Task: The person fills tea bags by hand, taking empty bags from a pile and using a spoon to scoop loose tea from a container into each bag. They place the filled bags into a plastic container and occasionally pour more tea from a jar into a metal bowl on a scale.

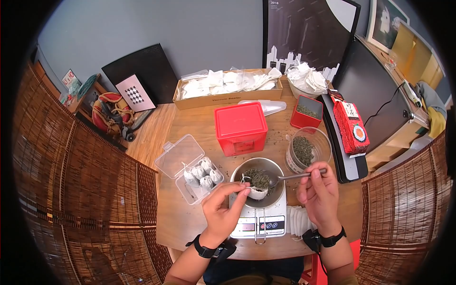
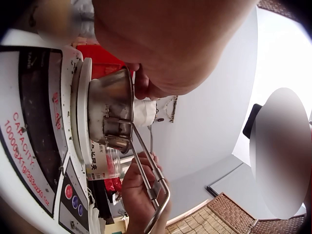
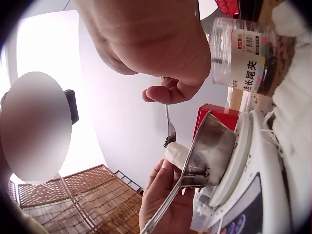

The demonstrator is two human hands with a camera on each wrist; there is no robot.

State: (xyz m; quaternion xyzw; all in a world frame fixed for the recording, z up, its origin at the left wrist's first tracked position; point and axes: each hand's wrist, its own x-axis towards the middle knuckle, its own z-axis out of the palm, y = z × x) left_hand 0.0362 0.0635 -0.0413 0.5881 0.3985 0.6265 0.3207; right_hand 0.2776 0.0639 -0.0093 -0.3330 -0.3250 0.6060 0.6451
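My left hand pinches the rim of a small white tea bag between thumb and fingers, at the near side of a steel cup. In my right hand is a metal spoon, held by its handle, its bowl end at the bag's mouth. Dark dried tea leaves lie in the cup; a few cling to the spoon in the right wrist view. The cup stands on a white digital scale, its wire handle pointing towards me.
Left of the scale, an open plastic box holds several filled tea bags. Behind stand a red tin and a cardboard box of white bags. A clear tub of tea leaves stands right; flat white bags lie beside the scale.
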